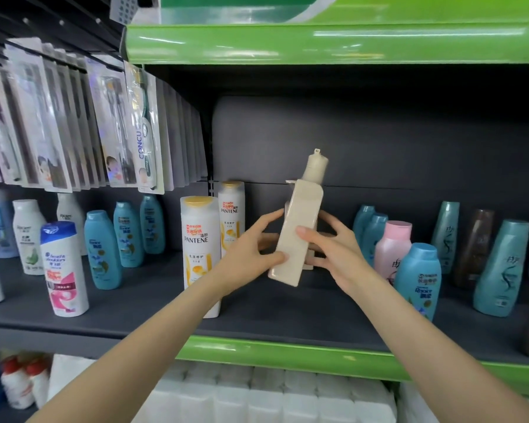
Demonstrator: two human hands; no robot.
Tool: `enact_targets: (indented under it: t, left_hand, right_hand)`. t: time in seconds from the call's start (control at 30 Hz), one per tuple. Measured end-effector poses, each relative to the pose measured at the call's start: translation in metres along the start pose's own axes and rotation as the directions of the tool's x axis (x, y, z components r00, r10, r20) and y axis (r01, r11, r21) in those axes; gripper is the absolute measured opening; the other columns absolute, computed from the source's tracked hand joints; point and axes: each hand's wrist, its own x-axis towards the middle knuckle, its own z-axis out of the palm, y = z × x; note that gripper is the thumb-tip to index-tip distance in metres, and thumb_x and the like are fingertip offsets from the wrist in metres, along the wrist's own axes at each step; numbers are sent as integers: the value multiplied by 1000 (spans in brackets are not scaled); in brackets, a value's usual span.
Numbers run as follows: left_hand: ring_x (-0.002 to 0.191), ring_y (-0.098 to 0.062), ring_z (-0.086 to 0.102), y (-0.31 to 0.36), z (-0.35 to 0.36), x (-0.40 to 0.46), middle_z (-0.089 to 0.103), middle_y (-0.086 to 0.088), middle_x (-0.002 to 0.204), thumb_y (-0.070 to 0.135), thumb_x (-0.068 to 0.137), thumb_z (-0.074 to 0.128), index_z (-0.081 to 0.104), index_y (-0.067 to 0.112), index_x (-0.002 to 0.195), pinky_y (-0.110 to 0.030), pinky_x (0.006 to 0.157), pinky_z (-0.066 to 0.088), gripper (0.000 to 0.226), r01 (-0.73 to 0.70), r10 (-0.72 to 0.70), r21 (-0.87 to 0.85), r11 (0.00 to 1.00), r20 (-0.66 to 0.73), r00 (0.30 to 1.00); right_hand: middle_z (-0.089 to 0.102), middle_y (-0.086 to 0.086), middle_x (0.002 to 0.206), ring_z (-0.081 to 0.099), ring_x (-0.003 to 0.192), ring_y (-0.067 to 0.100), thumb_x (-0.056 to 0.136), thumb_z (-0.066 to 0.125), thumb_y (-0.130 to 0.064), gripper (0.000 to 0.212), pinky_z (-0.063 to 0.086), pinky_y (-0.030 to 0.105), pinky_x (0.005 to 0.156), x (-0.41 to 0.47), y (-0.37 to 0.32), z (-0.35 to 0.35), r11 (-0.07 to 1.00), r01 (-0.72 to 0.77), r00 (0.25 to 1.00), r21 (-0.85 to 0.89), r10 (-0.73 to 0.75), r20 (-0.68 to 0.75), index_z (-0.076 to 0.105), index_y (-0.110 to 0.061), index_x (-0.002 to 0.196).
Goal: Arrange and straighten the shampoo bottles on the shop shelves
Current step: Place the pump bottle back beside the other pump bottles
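head view: both hands hold a beige pump bottle [297, 236] tilted above the dark shelf [153, 300], left hand [254, 242] pinching its lower side, right hand [327, 242] wrapped round the middle. it looks rigid, smooth, maybe slippery; the flat sides suit gripping. open room lies below it, between the pantene bottle [199, 254] and the blue bottle [419, 279].

two Pantene bottles [200, 239], one pink bottle [391, 248], one beige bottle [300, 227]

Hanging toothbrush packs [74, 123] upper left; white wrapped rolls [257, 395], prob. tissue, below green shelf edge [287, 355].
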Motion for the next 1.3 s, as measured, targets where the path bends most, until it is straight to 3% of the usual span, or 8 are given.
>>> enact_targets:
  t: [0.13,0.27,0.4,0.53,0.67,0.9,1.07,1.3]
  left_hand:
    - [107,-8,55,8,9,11,51,8,123,22,78,73,15,35,146,-20,88,49,90,-117,119,229,967,2,993]
    - [112,-19,49,0,25,23,48,-4,126,31,70,78,10,28,148,-28,90,42,103,-73,145,423,903,-141,979]
    - [115,-11,50,-13,25,24,49,3,131,17,73,76,19,25,147,-29,94,47,94,-103,148,201,974,-224,963]
    - [112,-6,51,-25,20,22,50,10,126,10,75,75,22,38,142,-23,87,49,90,-139,134,-6,990,-207,969]
    - [107,-16,59,-31,23,22,56,3,120,3,74,74,29,47,133,-33,87,54,86,-103,63,-193,976,-202,977]
    - [113,-9,52,-44,33,34,50,11,116,-2,80,66,14,26,139,-29,95,48,83,-24,21,-56,998,-54,998]
    - [125,-18,48,-51,42,47,49,-7,133,-1,81,66,13,14,138,-35,102,43,79,31,-27,67,997,-59,998]
    - [121,-20,51,-57,45,56,52,-8,130,-1,78,69,19,16,138,-36,101,44,80,67,-64,76,995,-45,997]
  right_hand:
    - [65,5,112,66,96,18,73,79,-17,78,59,35,68,1,7,2,993,-4,996,-116,-7,-93,38,-25,139]
    - [61,3,119,62,98,14,78,75,-28,76,56,29,66,2,11,4,983,-4,993,-186,-19,-120,34,-28,142]
    - [61,7,120,60,108,19,87,66,-27,64,55,44,84,3,13,-4,980,13,993,-200,-36,-108,34,-31,143]
    - [63,2,109,58,104,12,89,63,-18,56,48,44,95,12,9,-13,960,103,981,-262,-141,-130,40,-30,138]
    - [67,3,111,61,109,18,91,58,-10,42,47,48,96,18,10,-15,1000,20,1000,-17,-20,-7,50,-34,125]
    - [67,5,102,65,95,13,86,57,7,58,57,33,82,19,29,-17,990,126,986,-57,-131,-99,49,-32,127]
    - [67,-2,106,60,106,15,79,65,5,68,51,49,92,26,40,-20,941,167,955,-293,-228,-188,51,-51,116]
    - [65,4,115,59,112,22,81,65,1,67,49,53,93,34,50,-27,951,129,956,-282,-195,-220,51,-54,116]
